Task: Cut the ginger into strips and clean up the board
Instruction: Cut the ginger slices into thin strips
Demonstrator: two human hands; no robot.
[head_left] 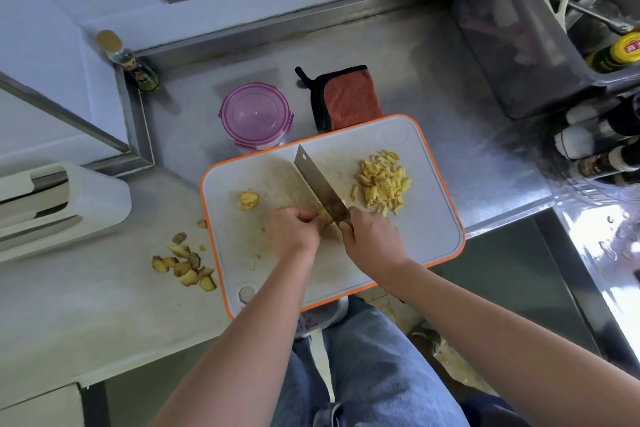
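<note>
Viewed from above, a steel counter [415,59] across most of the frame. At centre, set at a tilt, a white cutting board [427,229] with an orange rim, its lower corner overhanging the counter edge. In the upper right, a translucent grey tub [509,45]; at the left edge, a white plastic rack [59,208].

Reaching up from the bottom of the frame, two bare forearms. At the board's middle, the left hand [292,230], fingers curled down and pinching a small ginger piece [326,217] against the board. Just right of it, the right hand [374,236], fingers wrapped tight round the handle of a cleaver [318,180], blade slanting up and left toward the board's top edge, its heel against the held ginger.

Above the board, a round container [256,114] with a purple clip lid; to its right, a rust-coloured cloth [349,99] edged in black, lower edge hidden behind the board.

On the board's right half, a loose pile of pale yellow ginger strips [382,182]. On the counter left of the board, scattered brown ginger trimmings [183,263]. On the board's left side, one ginger slice [248,200], apart from both hands.
</note>
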